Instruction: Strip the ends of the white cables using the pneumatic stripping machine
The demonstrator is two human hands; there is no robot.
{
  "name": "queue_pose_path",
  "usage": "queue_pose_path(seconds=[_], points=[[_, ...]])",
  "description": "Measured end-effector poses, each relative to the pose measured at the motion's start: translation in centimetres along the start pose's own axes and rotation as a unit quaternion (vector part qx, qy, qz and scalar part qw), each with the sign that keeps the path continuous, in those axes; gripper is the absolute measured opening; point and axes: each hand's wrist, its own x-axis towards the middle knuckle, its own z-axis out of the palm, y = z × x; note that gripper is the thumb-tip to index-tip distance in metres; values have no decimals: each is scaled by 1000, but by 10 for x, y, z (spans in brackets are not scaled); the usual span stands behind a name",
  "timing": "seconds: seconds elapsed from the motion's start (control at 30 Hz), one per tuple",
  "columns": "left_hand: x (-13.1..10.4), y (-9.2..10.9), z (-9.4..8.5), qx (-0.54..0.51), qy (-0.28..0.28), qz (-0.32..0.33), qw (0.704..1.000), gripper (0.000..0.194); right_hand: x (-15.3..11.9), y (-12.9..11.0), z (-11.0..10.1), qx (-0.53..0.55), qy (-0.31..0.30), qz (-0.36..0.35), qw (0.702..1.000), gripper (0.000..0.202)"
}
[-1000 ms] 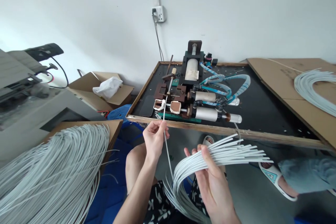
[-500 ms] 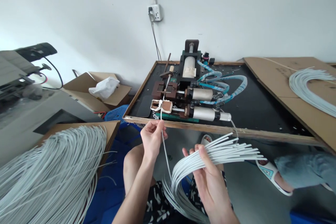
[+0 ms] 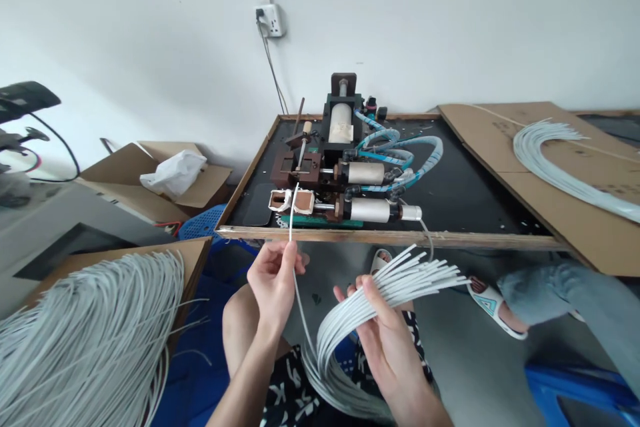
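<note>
Between thumb and fingertips, my left hand pinches a single white wire. Its free end points up and away, over the front jaws of a small pneumatic machine. The lower part of this wire runs down beside the curved bundle in my lap. My right hand is closed around a bundle of white wires, whose cut ends fan out to the right. White padding lines the jaws. Both hands are in front of the table's wooden edge.
At left, a large heap of wires lies on cardboard beside an open box with a white bag. Another wire bundle rests on cardboard at right. Blue air hoses loop behind the cylinders. Another person's leg is at lower right.
My view has turned to the right. The single wire's end has drawn back from the machine toward me, with my left hand slightly lower. My right hand keeps hold of the bundle.
</note>
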Motion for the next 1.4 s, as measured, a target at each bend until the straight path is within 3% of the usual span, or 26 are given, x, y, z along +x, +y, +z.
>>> queue_pose_path(seconds=[0.03,0.1,0.17,0.23,0.33,0.4,0.53,0.6,0.8,0.87,1.03,1.17,1.4], points=[[-6,2,-3,21,-21,11,999,21,-1,2,-2,3,2,8,1000,37],[-15,1,-7,63,-118,19,991,18,-3,7,-4,-4,-4,22,1000,35],[-16,-4,-8,116,-255,30,960,15,-5,11,-7,-24,-25,34,999,27],[-12,-10,-6,174,-342,66,921,15,-6,14,-8,-34,-43,32,998,23],[-5,-8,-4,210,-327,111,915,25,-7,15,-7,-21,-49,11,999,24],[-5,2,-4,179,-323,86,925,25,-7,14,-6,-30,-51,5,998,25],[-8,24,-4,90,-409,19,908,22,-5,12,0,-55,-65,27,996,31],[-8,30,-2,56,-423,-5,904,22,-4,12,3,-64,-82,31,994,29],[-8,32,4,39,-422,-52,904,13,-4,23,0,-91,-92,-1,992,19],[-10,27,5,44,-396,-57,916,13,-2,25,-2,-87,-88,-1,992,17],[-2,7,2,-7,-193,-90,977,22,3,15,-6,-92,-42,0,995,24],[14,-5,-1,-13,-65,-60,996,25,4,0,-9,-85,-36,-39,995,30],[32,-5,13,-13,-59,-46,997,27,-1,-11,-4,-99,-29,-57,993,35]])
